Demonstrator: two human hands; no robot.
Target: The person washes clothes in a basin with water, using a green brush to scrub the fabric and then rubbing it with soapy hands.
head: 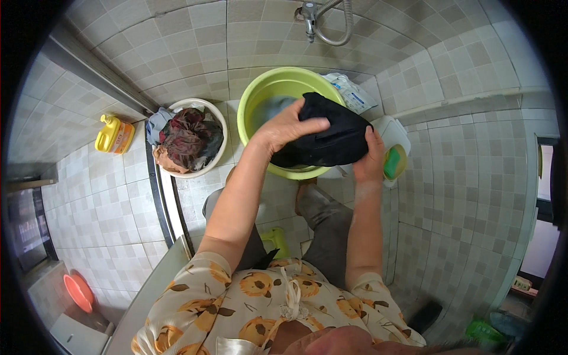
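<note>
A black cloth garment (337,133) is stretched between my two hands over a lime-green plastic basin (245,104). My left hand (290,126) grips the garment's left side, with the thumb lying across the fabric. At its right edge, my right hand (370,153) pinches the cloth between thumb and fingers. Greyish water (275,108) shows in the basin to the left of the garment. The cloth hides much of the basin's right half and part of its near rim.
Left of the basin, a whitish tub (225,142) holds a heap of clothes (186,137). A yellow detergent jug (114,135) stands beyond the door track (162,186). Right are a plastic packet (353,93) and a green sponge or soap (391,163) in a holder. A tap (309,22) juts from the wall.
</note>
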